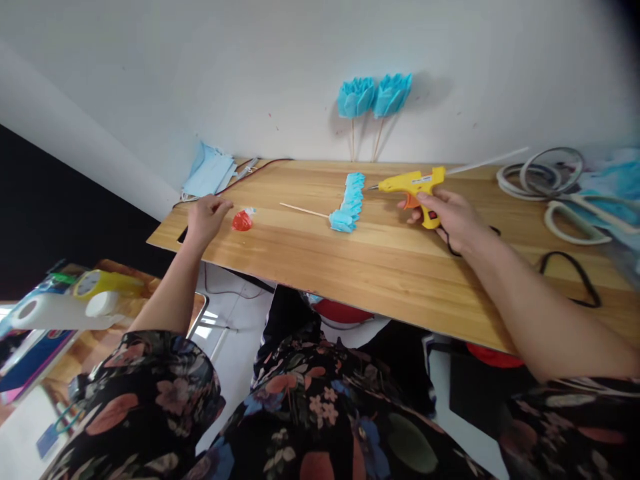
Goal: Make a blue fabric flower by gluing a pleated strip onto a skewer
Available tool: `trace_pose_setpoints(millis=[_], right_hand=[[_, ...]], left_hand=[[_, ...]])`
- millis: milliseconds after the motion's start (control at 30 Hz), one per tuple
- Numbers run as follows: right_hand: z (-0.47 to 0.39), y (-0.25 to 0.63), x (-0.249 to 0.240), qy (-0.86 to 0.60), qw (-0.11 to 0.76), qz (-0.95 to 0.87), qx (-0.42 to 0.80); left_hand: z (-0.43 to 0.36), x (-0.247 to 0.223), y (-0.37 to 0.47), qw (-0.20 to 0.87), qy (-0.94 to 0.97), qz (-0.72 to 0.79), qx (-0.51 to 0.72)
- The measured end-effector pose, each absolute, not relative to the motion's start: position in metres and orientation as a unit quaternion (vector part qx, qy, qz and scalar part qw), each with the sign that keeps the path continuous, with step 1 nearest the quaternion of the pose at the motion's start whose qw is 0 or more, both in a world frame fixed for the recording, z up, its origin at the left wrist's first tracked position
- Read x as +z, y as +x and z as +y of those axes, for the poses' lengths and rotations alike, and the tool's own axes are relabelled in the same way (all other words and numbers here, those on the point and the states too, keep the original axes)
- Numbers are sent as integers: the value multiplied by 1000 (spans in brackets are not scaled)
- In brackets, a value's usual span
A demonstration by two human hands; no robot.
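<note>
My right hand is wrapped round the handle of a yellow glue gun. A long clear glue stick juts from the gun's back. The nozzle points left, close to a strip of blue pleated material that lies on the table. One end of the strip is rolled around a thin wooden stick. Over the table's left part is my left hand, its thumb and fingertips pinched together; whatever they hold, if anything, is too small to make out. Beside it lies a small red plastic packet.
Two blue flowers on sticks lean against the wall. Folded face masks lie at the back left. On the right are tape rolls, scissors and a black cord. A lower table at left bears a paper roll.
</note>
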State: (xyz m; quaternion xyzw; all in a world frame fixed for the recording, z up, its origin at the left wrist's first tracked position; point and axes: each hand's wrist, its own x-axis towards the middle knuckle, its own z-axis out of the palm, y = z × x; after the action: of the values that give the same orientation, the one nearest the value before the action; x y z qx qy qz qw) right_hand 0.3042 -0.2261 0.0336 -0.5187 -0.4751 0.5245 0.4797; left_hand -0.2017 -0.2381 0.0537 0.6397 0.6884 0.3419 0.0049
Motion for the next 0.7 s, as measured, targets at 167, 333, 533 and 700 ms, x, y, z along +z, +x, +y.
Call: trace_pose_setpoints(millis=[167,333,533,700], right_hand=[[-223,309,27,-514,483,-488,515],[-224,309,27,-504,482,-487,526],[-225,309,29,-513,477,-492,516],[-224,309,29,-516,476,-481,525]], left_hand=[[-265,52,-189,111,606,672,411],[-298,33,-174,408,564,601,393],[-275,27,-182,283,531,523,604],[-273,32,-158,277,532,506,619]])
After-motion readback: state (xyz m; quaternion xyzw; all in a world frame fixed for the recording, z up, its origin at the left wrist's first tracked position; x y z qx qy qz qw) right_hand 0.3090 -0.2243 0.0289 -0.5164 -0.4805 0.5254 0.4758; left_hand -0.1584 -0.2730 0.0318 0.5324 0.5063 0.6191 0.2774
